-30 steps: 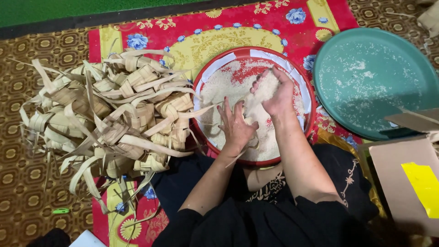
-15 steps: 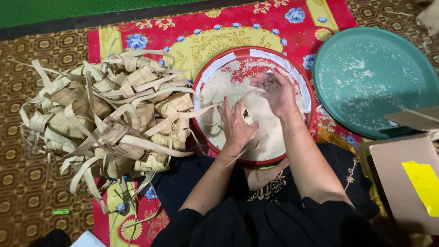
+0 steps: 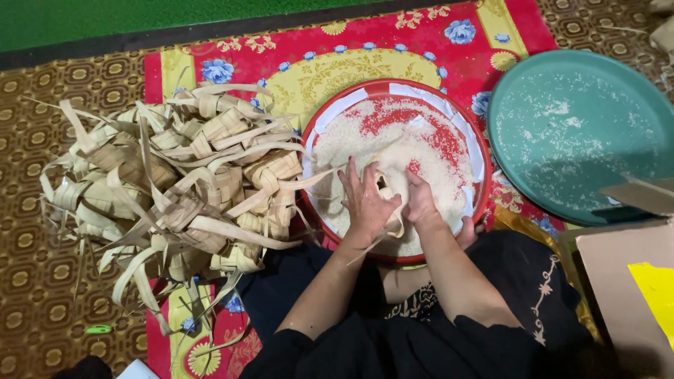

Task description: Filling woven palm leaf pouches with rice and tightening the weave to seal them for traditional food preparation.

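Fingers of both hands are hiding most of a woven palm-leaf pouch (image 3: 388, 193), so its shape is hard to make out; only pale strips are showing between the left hand (image 3: 366, 200) and right hand (image 3: 420, 200). Both hands are pressing together around it, at frame centre, over white rice in a red round tray (image 3: 484, 175). A heap of woven pouches (image 3: 182, 182) is crowding the tray's left rim. A teal tray (image 3: 583, 133) is lying at upper right, and a cardboard box (image 3: 625, 281) is cut off at lower right.
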